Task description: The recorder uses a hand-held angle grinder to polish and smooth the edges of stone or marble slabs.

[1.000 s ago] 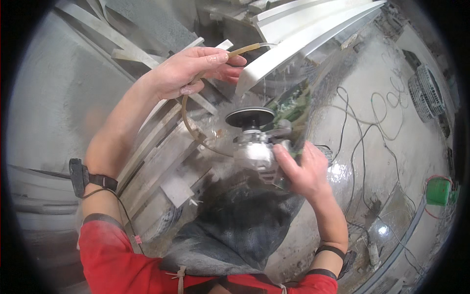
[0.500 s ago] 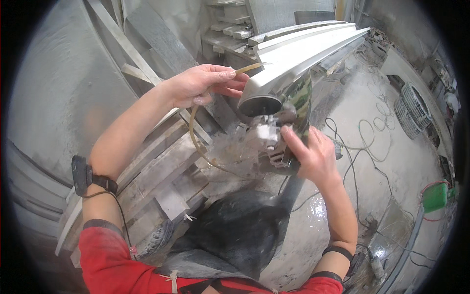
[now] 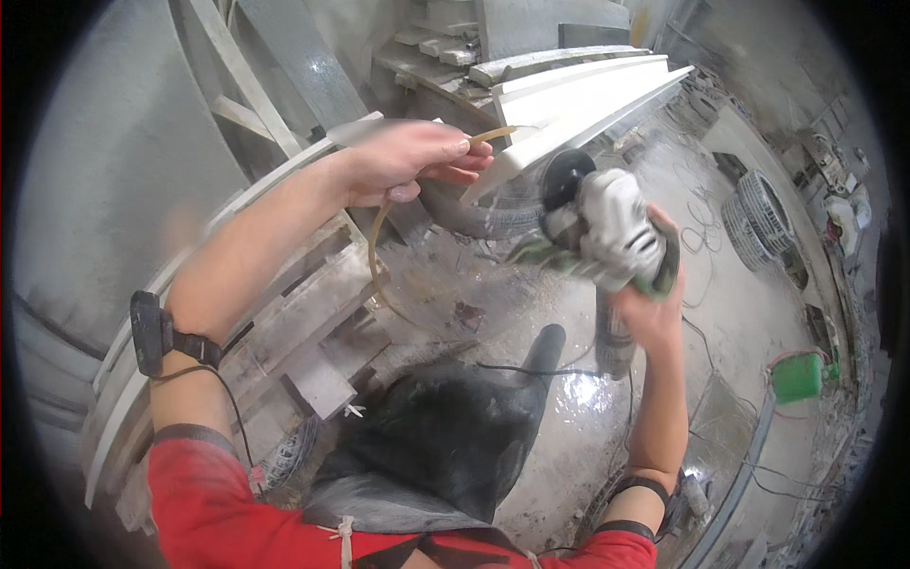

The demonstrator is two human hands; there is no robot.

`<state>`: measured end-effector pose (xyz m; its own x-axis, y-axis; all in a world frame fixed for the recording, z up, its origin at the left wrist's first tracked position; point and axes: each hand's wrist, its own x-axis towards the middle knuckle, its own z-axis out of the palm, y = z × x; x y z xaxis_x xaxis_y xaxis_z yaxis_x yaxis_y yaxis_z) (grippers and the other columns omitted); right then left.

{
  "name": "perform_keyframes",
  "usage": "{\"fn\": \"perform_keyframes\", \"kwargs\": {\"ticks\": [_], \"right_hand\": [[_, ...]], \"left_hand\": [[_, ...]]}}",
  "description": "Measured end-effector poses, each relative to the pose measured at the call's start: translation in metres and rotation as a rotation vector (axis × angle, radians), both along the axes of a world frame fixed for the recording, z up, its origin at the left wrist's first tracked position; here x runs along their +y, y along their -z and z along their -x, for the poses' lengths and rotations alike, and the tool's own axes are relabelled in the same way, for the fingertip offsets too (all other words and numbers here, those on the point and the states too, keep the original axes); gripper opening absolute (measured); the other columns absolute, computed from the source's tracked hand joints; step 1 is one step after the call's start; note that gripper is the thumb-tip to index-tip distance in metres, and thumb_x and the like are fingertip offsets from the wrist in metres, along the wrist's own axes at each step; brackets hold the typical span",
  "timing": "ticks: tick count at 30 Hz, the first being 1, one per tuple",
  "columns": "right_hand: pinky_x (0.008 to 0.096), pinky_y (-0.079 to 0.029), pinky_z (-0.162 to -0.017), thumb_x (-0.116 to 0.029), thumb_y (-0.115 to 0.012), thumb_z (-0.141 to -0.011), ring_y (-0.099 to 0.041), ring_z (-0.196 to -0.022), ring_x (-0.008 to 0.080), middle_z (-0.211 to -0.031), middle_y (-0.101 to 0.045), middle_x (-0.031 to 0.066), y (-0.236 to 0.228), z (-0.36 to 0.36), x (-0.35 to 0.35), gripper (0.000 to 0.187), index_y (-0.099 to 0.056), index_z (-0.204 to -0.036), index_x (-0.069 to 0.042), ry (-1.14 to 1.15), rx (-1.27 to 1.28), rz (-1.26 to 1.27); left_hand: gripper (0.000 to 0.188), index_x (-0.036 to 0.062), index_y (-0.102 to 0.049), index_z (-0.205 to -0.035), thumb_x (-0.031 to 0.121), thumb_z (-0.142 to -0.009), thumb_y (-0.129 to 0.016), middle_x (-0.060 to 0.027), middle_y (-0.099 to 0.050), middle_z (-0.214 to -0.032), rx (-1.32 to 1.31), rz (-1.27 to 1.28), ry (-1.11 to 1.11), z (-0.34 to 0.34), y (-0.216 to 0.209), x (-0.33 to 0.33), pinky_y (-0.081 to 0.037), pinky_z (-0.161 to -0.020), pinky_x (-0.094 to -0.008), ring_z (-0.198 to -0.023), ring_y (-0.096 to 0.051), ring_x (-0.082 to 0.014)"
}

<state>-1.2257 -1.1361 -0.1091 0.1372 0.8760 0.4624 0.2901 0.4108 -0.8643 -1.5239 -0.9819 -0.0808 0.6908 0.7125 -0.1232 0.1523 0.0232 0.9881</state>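
My left hand point(image 3: 403, 161) is closed around a thin yellowish hose point(image 3: 376, 242). The hose's tip points over the near end of a long white slab-like piece point(image 3: 559, 119) with a raised edge, and the rest hangs down in a loop. Gripped in my right hand point(image 3: 654, 308) is an angle grinder point(image 3: 621, 223), somewhat blurred, with a black round disc point(image 3: 569, 177) at its head. That disc faces up and left, close to the right side of the white piece; whether they touch I cannot tell.
Dusty wooden beams point(image 3: 303, 332) lie at the left, below my left arm. Stacked slabs point(image 3: 441, 43) stand at the back. A grey ribbed ring-shaped object point(image 3: 756, 223) and a green container point(image 3: 797, 377) are at the right. Cables point(image 3: 706, 351) trail across the wet floor.
My right hand has swung the grinder to the right and tilted it, bringing its disc away from the near end of the white piece. My left hand keeps the hose in nearly the same place.
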Motion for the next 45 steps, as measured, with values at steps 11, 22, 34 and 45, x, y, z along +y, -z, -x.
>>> {"fn": "perform_keyframes", "kwargs": {"ticks": [11,22,34,45], "right_hand": [[0.0416,-0.052,-0.062,-0.008,-0.082,-0.057,-0.064,-0.074,0.0314,-0.082,-0.056,0.0131,-0.038,0.1,-0.058,0.095,-0.049,-0.145,-0.018,0.215,-1.315,0.067],[0.0428,-0.053,-0.062,-0.036,-0.088,-0.068,-0.067,-0.073,0.0329,-0.083,-0.061,0.0162,-0.038,0.134,-0.044,0.092,-0.043,-0.146,-0.018,0.35,-1.3,0.109],[0.0306,-0.054,-0.086,-0.018,-0.085,-0.075,-0.067,-0.094,0.0163,-0.105,-0.071,0.0134,-0.1,0.108,-0.019,0.07,-0.05,-0.134,-0.002,0.268,-0.521,0.293],[0.0476,-0.057,-0.075,-0.029,-0.091,-0.065,-0.071,-0.094,0.038,-0.112,-0.067,0.0205,-0.027,0.152,-0.034,0.102,-0.036,-0.15,-0.02,0.447,-1.325,0.306]], "left_hand": [[0.045,0.0066,-0.059,-0.136,0.038,-0.104,-0.054,-0.0054,-0.065,-0.132,0.052,-0.118,0.133,0.013,0.006,0.017,-0.035,-0.043,-0.0175,-0.118,-0.062,-0.0167],[0.047,0.0072,-0.056,-0.139,0.038,-0.104,-0.051,-0.0049,-0.065,-0.131,0.05,-0.102,0.164,0.016,0.008,0.025,-0.029,-0.045,-0.02,-0.12,-0.061,-0.0182],[0.039,0.0048,-0.065,-0.125,0.033,-0.103,-0.052,-0.0073,-0.073,-0.092,0.173,-0.147,0.207,0.043,0.009,-0.002,-0.045,-0.062,-0.0319,-0.079,-0.067,-0.0137],[0.047,-0.0011,-0.056,-0.137,0.033,-0.105,-0.05,-0.0031,-0.065,-0.075,0.099,-0.172,0.138,0.053,0.017,0.001,-0.036,-0.046,-0.0213,-0.068,-0.063,-0.0081]]}}
